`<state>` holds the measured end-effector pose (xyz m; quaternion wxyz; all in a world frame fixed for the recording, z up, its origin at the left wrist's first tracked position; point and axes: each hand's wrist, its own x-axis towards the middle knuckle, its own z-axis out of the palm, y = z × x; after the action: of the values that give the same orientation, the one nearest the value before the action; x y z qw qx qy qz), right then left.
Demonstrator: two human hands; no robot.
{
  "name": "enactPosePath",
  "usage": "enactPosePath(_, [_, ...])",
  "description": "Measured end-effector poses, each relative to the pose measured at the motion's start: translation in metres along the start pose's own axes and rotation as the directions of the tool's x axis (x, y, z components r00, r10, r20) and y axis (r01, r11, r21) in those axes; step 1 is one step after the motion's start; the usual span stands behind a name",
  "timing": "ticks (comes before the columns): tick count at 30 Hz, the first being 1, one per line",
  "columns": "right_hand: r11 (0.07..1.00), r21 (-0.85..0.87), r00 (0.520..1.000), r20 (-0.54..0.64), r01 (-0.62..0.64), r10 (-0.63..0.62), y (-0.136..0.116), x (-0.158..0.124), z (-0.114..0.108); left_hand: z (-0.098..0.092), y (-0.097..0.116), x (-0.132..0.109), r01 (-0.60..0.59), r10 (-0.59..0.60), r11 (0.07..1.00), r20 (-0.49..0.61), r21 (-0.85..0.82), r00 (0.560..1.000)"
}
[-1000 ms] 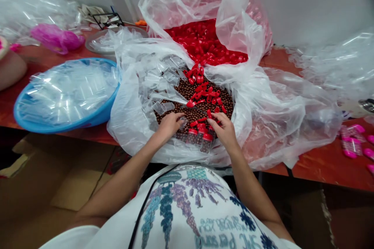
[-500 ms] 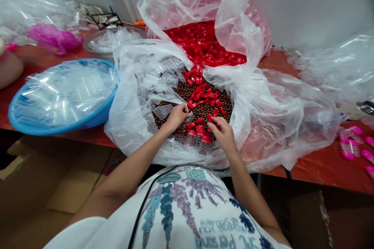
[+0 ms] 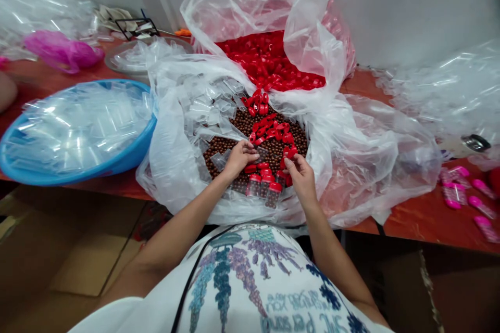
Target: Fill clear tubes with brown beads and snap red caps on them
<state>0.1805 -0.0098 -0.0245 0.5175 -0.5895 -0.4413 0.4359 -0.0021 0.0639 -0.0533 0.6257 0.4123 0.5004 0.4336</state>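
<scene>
A clear plastic bag (image 3: 179, 166) lies open on the table, full of small brown balls (image 3: 242, 122). Loose red caps (image 3: 273, 130) and empty clear vials (image 3: 207, 109) lie on top of the balls. My left hand (image 3: 238, 158) is closed around a clear vial (image 3: 261, 154) filled with brown balls. My right hand (image 3: 299, 174) pinches a red cap (image 3: 291, 152) just right of that vial. Three filled vials with red caps (image 3: 263, 187) lie between my hands at the bag's near edge.
A second bag holds a heap of red caps (image 3: 273, 60) behind the first. A blue basin (image 3: 128, 156) of clear vials stands at the left. Pink-capped vials (image 3: 464, 190) lie on the red table at the right. Cardboard boxes sit on the floor below.
My left hand rose from the balls with a filled vial and moved right. My right hand picked up a red cap and brought it toward the vial.
</scene>
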Motion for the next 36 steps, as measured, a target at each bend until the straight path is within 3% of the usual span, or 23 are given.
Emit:
enactPosePath(5, [1.0,0.021,0.999,0.04,-0.016,0.015,0.002,0.005,0.003,-0.007,0.015,-0.021,0.112,-0.108,0.986,0.033,-0.126,0.994])
enactPosePath(13, [0.999,0.036,0.991,0.133,-0.003,-0.001,-0.009,0.01,0.02,-0.014,0.029,-0.053,0.181,-0.15,0.961,0.157,-0.208,0.976])
enactPosePath(16, [0.998,0.025,0.983,0.178,0.049,-0.053,-0.016,0.011,0.026,-0.013,0.027,-0.06,0.158,-0.127,0.965,0.155,-0.208,0.98])
enactPosePath(20, [0.972,-0.096,0.955,0.227,0.214,-0.188,-0.02,0.008,0.033,-0.009,0.023,-0.065,0.083,-0.067,0.984,0.109,-0.157,0.992])
enactPosePath(25, [0.883,-0.222,0.897,0.27,0.413,-0.351,-0.026,-0.003,0.036,-0.005,0.021,-0.068,0.014,-0.006,0.988,0.056,-0.156,0.998])
enactPosePath(30, [0.657,-0.391,0.756,0.452,0.645,-0.473,-0.02,-0.007,0.035,0.002,0.026,-0.074,0.015,-0.025,0.975,-0.043,-0.223,0.999])
enactPosePath(33, [0.561,-0.438,0.709,0.503,0.702,-0.494,-0.011,-0.005,0.034,0.005,0.029,-0.077,0.037,-0.043,0.963,-0.015,-0.266,0.999])
enactPosePath(36, [0.549,-0.427,0.69,0.533,0.719,-0.49,-0.01,-0.005,0.033,0.003,0.033,-0.077,0.096,-0.084,0.95,0.05,-0.297,0.995])
